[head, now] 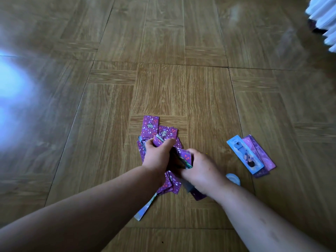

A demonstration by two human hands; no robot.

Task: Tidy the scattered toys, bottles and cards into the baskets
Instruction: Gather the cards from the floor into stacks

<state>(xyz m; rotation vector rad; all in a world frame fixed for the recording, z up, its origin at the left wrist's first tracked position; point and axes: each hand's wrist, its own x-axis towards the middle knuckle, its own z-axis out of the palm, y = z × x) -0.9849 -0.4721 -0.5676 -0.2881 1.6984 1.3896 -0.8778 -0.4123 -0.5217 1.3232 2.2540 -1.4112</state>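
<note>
Nearest the camera, two bare forearms reach forward over the wood-pattern floor (163, 88). Under the left forearm a long pale-blue card (144, 210) lies slanted at the near edge of a heap of purple cards (172, 182). Above the heap the left hand (157, 155) curls its fingers round a small bunch of cards (158, 140). Close beside it, the right hand (203, 170) grasps a thicker stack (182, 157) held on edge. Just beside the right wrist a small pale-blue disc (233, 179) lies flat on the floor. Farther right, apart from the heap, a blue strip card (244, 154) lies across purple strip cards (261, 153). Beyond the hands two logo cards (150, 125) lie flat at the heap's far edge. In the far right corner stands a white ribbed object (323, 19), too blurred to identify.
</note>
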